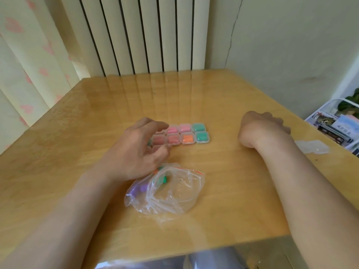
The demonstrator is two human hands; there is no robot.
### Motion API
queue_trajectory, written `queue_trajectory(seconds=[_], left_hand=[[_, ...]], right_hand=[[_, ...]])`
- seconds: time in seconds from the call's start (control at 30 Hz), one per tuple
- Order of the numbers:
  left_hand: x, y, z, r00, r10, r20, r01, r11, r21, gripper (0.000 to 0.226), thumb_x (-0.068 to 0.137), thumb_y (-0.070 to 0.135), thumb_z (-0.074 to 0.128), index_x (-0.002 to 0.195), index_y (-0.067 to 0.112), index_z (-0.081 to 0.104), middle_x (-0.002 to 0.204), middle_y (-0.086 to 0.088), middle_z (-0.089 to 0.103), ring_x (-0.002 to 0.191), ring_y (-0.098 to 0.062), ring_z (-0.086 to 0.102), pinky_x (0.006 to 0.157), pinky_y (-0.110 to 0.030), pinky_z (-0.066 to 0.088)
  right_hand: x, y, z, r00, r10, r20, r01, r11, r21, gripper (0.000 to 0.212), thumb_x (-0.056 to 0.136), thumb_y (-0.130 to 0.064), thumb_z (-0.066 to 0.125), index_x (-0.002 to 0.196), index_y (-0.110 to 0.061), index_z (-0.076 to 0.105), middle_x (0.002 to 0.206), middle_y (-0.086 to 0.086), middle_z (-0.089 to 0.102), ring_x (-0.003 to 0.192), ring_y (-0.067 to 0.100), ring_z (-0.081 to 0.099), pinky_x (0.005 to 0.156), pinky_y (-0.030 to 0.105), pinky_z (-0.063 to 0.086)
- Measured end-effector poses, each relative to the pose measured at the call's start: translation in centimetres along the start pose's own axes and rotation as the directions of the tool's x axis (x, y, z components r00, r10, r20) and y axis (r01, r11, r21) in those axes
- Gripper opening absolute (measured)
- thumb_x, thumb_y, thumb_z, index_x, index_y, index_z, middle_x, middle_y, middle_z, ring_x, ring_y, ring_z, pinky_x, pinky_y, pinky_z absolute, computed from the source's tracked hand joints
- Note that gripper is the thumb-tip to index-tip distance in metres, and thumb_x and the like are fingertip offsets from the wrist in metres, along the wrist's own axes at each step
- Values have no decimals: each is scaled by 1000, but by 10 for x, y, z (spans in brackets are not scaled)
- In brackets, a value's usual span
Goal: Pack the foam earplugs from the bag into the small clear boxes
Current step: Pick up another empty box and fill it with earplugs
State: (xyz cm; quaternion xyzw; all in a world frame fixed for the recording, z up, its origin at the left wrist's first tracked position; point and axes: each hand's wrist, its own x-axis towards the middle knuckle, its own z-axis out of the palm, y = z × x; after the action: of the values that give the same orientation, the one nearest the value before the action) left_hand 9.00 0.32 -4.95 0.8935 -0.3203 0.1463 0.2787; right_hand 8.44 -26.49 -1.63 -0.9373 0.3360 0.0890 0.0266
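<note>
Leftmost boxes (158, 139) — half hidden behind left hand (138, 150)

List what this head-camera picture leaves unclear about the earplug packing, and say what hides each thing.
Head view: the left hand covers part of the clear boxes, so their number and contents are hidden.
Head view: the right hand is blurred and turned away; its grip is unreadable.
Head view: creases and glare on the bag hide how many earplugs remain.
Head view: pale clear pieces by the right edge of the table are too blurred to identify.
</note>
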Motion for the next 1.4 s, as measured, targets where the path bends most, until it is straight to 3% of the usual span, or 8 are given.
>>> queue_trajectory(seconds=[0.17,0.27,0.37,0.53,0.67,0.77,1.0,1.4], left_hand=[[0,-1,-1,999,13,-35,-13,1000,-6,57,79,50,50,121,15,66,108,3,62,95,-9,58,81,-1,36],[1,1,0,997,44,-56,-45,999,-17,51,81,46,53,117,13,68,105,2,65,94,-9,61,81,-5,39],[2,0,0,994,71,-79,-73,997,-20,45,83,43,58,114,13,69,102,2,67,91,-7,60,79,-6,40],[1,1,4,986,124,-115,-127,992,-16,43,83,46,65,113,15,70,98,2,67,88,-5,61,80,-9,42],[0,8,7,980,143,-140,-155,984,-82,41,79,46,76,110,20,71,95,7,63,89,-8,62,78,-20,48],[-1,12,10,973,157,-170,-183,971,-151,33,77,38,83,104,26,69,96,3,59,87,-13,62,77,-21,48],[0,16,9,945,118,-306,-159,981,-114,29,82,36,73,105,20,70,92,5,58,86,0,57,79,-11,39],[-1,11,9,947,67,-314,-99,991,-87,47,86,43,65,123,13,67,97,2,60,89,-4,58,81,-10,41]], right_hand=[[-13,-10,5,919,-334,-211,374,908,188,4,86,-12,54,90,-10,55,110,11,60,99,33,59,77,34,51],[-22,-22,8,810,-506,-295,573,578,581,12,89,-17,57,85,-20,68,88,0,69,74,21,69,71,34,57],[-37,-35,13,719,-629,-295,528,219,821,8,91,-1,64,90,-8,68,80,11,72,56,21,70,58,34,58],[-41,-42,23,610,-741,-283,426,5,905,6,93,0,66,96,-4,64,75,2,73,70,18,72,65,32,60],[-45,-43,25,556,-797,-237,312,-65,948,25,91,-4,68,114,-12,61,105,16,68,90,36,71,79,43,58],[-49,-43,24,501,-839,-213,240,-102,965,37,87,-7,70,121,-16,59,116,15,65,98,34,71,69,34,57],[-47,-41,17,529,-814,-239,135,-198,971,26,90,-3,60,116,-6,61,100,19,69,87,33,68,65,33,57],[-49,-42,23,536,-782,-319,361,-130,924,29,84,8,67,111,-4,66,81,17,70,69,22,67,59,34,56]])
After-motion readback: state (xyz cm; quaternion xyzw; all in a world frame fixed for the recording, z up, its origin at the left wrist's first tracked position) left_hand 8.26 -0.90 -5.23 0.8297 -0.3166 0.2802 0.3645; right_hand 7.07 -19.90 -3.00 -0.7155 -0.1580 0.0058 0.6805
